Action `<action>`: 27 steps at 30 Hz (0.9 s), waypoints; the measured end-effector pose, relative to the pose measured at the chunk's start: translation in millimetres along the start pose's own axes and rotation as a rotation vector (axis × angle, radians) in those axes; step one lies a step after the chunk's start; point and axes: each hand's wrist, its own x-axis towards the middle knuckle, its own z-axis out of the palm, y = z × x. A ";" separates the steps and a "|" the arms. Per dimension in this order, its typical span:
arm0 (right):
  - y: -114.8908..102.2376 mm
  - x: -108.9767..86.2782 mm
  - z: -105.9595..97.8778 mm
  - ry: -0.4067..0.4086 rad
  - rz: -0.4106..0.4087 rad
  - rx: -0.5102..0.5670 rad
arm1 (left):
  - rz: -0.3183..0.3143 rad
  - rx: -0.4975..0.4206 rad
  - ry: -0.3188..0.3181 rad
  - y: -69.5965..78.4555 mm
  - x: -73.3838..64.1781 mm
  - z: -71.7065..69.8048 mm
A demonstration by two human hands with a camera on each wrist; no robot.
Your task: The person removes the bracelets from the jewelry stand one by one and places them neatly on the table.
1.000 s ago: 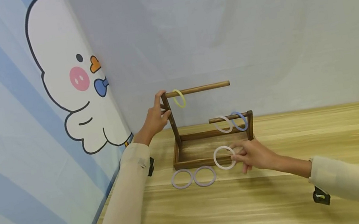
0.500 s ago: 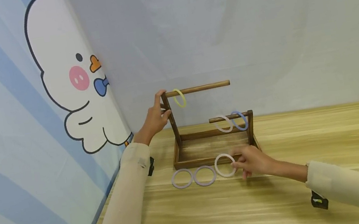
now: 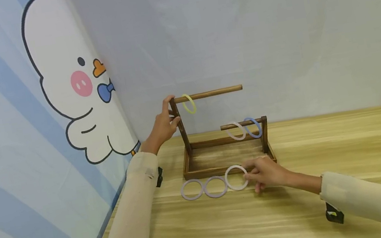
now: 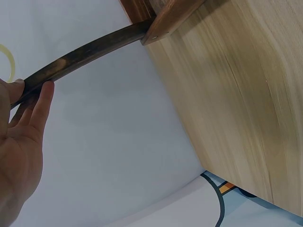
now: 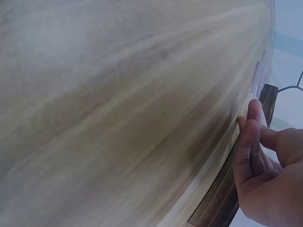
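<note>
A dark wooden rack [image 3: 217, 171] with two bars stands on the table. My left hand [image 3: 163, 128] holds the top of its tall left post [image 4: 94, 50], thumb and fingers on either side. Low in front of the rack, my right hand [image 3: 269, 171] pinches a white ring [image 3: 234, 166] by its right edge. Left of that ring, two pale purple rings [image 3: 217, 196] lie side by side on the table. A yellow ring [image 3: 194, 106] hangs on the upper bar. On the lower bar hang a pale ring [image 3: 243, 129] and a blue ring [image 3: 259, 125].
The light wooden table [image 3: 329, 147] reaches back to a plain pale curtain [image 3: 255, 33]. At the left stands a striped blue curtain with a white cartoon bird [image 3: 60, 52]. The rack's upper bar [image 3: 223, 90] has a free right end; the lower bar's free end points left.
My right hand has come down and slightly left with the white ring, which is now beside the two purple rings. My left hand stays on the post.
</note>
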 end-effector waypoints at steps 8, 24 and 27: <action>3.0 -0.3 -1.1 0.020 0.030 0.028 | -0.003 0.003 0.005 -1.8 1.4 1.4; 10.8 -3.1 2.7 0.126 0.010 -0.058 | -0.020 0.005 0.006 -1.9 1.4 1.8; 10.5 -3.6 3.0 0.138 -0.003 -0.073 | -0.022 0.005 0.005 -0.4 1.7 1.6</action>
